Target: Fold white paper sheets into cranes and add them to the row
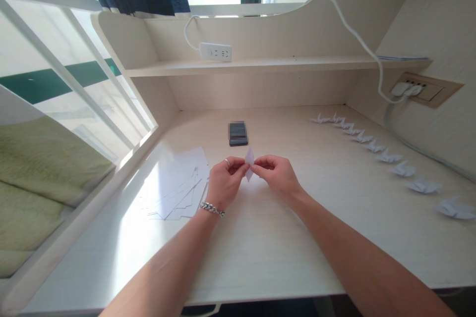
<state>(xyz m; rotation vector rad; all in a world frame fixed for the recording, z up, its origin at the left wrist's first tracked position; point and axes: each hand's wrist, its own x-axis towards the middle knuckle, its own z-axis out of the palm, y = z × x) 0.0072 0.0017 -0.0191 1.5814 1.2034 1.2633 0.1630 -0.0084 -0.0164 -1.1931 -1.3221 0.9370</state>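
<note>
Between my two hands stands a small folded piece of white paper (249, 157), narrow and diamond-shaped, its long axis pointing away from me. My left hand (227, 178), with a ring and a silver chain bracelet, pinches its left edge between thumb and fingers. From the other side my right hand (277, 173) pinches the right edge the same way. Parts of the paper are covered by the thumbs. Just beyond it a dark phone (238, 133) lies on the desk, its screen blurred out.
Left of my hands lie loose white paper sheets (178, 178) in sunlight. A row of several folded paper cranes (403, 169) curves along the desk's right side. A power strip (215, 52) rests on the shelf (260, 64); a white cable runs to the wall socket (427, 90).
</note>
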